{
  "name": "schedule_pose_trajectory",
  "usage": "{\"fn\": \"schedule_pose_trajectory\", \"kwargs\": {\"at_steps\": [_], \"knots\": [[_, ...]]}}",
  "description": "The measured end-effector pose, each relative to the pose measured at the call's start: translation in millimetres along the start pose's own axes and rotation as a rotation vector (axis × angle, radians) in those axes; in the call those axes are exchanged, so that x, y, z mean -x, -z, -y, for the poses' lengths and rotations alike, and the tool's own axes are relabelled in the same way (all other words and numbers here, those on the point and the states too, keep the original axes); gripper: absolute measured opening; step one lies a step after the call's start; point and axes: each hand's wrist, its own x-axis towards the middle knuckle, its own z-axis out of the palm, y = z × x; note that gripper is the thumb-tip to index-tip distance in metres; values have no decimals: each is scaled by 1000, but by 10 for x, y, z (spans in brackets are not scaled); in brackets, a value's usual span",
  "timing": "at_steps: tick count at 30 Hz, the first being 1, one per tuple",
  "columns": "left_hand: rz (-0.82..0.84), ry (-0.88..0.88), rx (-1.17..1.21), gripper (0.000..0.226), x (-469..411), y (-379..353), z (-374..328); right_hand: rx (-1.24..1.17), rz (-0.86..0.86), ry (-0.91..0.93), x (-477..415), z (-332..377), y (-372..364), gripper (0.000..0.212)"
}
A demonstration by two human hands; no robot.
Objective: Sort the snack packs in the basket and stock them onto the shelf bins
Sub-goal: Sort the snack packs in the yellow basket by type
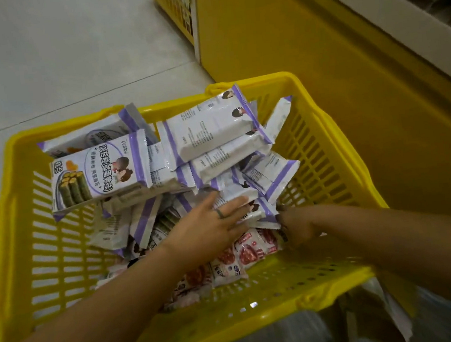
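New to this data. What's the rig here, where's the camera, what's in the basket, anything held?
There is no robot: a person works with two bare hands. The single picture comes from a wide-angle camera on the person's head, looking down. A yellow basket with slotted walls stands on a pale floor beside a yellow shelf base. It holds many purple-and-white snack packs, some face up and showing green rolls, most face down. Red-and-white snack packs lie under them near the person. The left hand, a ring on one finger, lies flat and open on the purple packs. The right hand is at the pile's edge; whether its fingers pinch a pack I cannot tell.
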Motion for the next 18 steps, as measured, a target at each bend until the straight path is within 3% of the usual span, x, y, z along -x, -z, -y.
{"fn": "schedule_pose_trajectory", "kwargs": {"at_steps": [6, 10, 12, 18], "knots": [[13, 11, 72, 61, 31, -20, 28, -15, 36, -7, 16, 35, 2, 65], [20, 2, 94, 56, 49, -27, 47, 136, 31, 17, 28, 38, -13, 51], [16, -6, 90, 56, 38, -24, 48, 190, 11, 10, 22, 26, -19, 54], [31, -25, 102, 57, 26, -16, 52, 41, 21, 86, -10, -18, -78, 44]]}}
